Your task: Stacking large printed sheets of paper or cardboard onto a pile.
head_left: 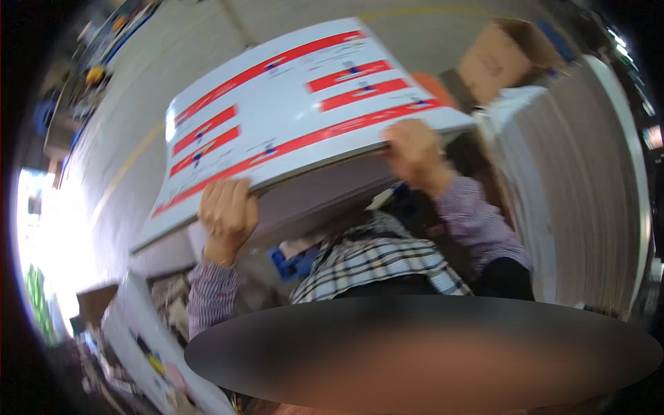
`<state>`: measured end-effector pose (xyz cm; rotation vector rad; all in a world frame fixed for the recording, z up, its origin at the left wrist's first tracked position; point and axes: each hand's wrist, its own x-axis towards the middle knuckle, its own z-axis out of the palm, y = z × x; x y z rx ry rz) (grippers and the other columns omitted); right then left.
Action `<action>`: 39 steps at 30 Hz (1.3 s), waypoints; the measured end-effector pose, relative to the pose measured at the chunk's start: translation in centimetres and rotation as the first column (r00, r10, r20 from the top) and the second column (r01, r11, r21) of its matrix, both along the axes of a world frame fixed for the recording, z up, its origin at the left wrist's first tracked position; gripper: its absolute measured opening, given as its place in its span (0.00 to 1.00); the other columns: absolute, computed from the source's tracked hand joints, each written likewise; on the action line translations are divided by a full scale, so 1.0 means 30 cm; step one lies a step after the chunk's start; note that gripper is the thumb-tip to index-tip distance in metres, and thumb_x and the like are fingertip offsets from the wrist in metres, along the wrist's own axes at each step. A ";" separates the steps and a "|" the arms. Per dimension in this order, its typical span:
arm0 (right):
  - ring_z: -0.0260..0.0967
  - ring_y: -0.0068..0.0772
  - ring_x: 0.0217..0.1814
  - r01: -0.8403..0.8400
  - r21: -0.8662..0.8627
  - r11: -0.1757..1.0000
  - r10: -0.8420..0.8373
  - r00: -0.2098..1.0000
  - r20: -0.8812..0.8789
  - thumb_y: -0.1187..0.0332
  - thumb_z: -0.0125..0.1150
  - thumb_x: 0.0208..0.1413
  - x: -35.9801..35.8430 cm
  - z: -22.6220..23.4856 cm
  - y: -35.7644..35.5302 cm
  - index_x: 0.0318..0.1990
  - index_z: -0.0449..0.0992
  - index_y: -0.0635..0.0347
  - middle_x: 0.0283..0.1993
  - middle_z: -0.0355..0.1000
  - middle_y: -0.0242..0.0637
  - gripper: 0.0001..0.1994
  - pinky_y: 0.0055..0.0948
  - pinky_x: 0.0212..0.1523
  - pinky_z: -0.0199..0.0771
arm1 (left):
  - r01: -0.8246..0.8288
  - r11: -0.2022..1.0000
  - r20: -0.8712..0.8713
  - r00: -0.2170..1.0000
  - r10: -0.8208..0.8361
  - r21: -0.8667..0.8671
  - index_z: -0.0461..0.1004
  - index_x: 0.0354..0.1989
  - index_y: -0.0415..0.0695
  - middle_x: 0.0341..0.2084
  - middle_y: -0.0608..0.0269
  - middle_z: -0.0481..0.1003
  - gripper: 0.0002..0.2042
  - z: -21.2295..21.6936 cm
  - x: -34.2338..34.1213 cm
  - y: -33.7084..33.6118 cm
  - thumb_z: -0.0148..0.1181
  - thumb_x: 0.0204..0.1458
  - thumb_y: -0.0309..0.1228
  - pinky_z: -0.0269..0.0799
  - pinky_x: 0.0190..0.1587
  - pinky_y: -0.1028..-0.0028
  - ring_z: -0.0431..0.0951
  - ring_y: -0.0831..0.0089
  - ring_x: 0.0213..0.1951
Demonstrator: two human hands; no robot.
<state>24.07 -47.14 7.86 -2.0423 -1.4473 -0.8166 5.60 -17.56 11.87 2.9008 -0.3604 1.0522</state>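
Note:
A large white printed cardboard sheet (277, 111) with red bands spreads out in front of me, its near edge slanting up to the right. My left hand (228, 214) is closed over that edge toward its left part, fingers on top. Farther right, my right hand (417, 155) grips the same edge; it is slightly blurred. Both thumbs are out of sight under the sheet. Below the edge a pale surface (325, 200) shows, and I cannot tell whether the sheet rests on it.
A tall stack of cardboard sheets (574, 187) stands close on my right. Beyond it sits an open brown cardboard box (501, 59). At lower left is a white panel (135, 325) with scraps beside it. A cluttered bench (79, 104) lines the far left.

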 end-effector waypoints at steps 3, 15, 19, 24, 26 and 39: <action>0.66 0.41 0.25 -0.067 -0.048 0.997 0.066 0.998 -0.015 0.66 0.69 0.40 -0.074 0.243 -0.020 0.31 0.70 0.59 0.23 0.66 0.38 0.14 0.37 0.24 0.63 | 0.066 0.998 -0.094 0.994 -0.063 0.023 0.71 0.28 0.37 0.19 0.58 0.71 0.11 0.216 -0.051 0.025 0.64 0.36 0.28 0.64 0.27 0.68 0.73 0.63 0.24; 0.67 0.45 0.35 -0.028 -0.413 0.910 -0.043 0.986 -0.163 0.53 0.55 0.55 0.295 0.272 0.347 0.35 0.73 0.61 0.31 0.69 0.43 0.18 0.38 0.37 0.66 | -0.404 0.870 -0.553 0.810 0.196 -0.283 0.74 0.30 0.40 0.26 0.46 0.75 0.26 -0.029 0.280 0.321 0.40 0.57 0.52 0.67 0.37 0.56 0.75 0.50 0.34; 0.61 0.44 0.50 0.032 -0.414 0.910 -0.149 0.956 -0.254 0.49 0.52 0.56 0.240 -0.034 0.274 0.45 0.70 0.61 0.43 0.66 0.43 0.22 0.43 0.52 0.57 | -0.433 0.874 -0.665 0.722 0.189 -0.222 0.75 0.34 0.41 0.29 0.46 0.74 0.22 -0.280 0.229 0.247 0.43 0.57 0.49 0.67 0.38 0.55 0.74 0.49 0.34; 0.59 0.44 0.54 0.005 -0.413 0.911 -0.143 0.943 -0.302 0.47 0.47 0.58 0.209 0.001 0.301 0.51 0.68 0.60 0.47 0.64 0.43 0.25 0.43 0.56 0.54 | -0.347 0.918 -0.349 0.898 0.267 -0.193 0.74 0.46 0.51 0.30 0.56 0.68 0.16 -0.083 0.136 0.258 0.52 0.53 0.43 0.62 0.46 0.55 0.70 0.59 0.41; 0.57 0.45 0.56 -0.098 -0.387 0.917 -0.081 0.903 -0.422 0.47 0.44 0.59 0.205 0.026 0.332 0.54 0.66 0.59 0.50 0.63 0.43 0.26 0.42 0.58 0.51 | -0.545 0.829 -0.286 0.820 0.496 -0.125 0.70 0.52 0.56 0.39 0.57 0.71 0.18 -0.004 0.024 0.369 0.50 0.54 0.44 0.55 0.53 0.53 0.66 0.63 0.51; 0.61 0.43 0.53 -0.234 -0.512 0.827 -0.039 0.883 -0.467 0.42 0.51 0.52 0.211 0.082 0.335 0.53 0.69 0.57 0.47 0.65 0.41 0.30 0.39 0.55 0.56 | -0.907 0.288 -0.523 0.414 0.745 -0.308 0.61 0.59 0.51 0.51 0.50 0.63 0.28 -0.299 -0.150 0.714 0.40 0.56 0.55 0.53 0.53 0.44 0.60 0.54 0.56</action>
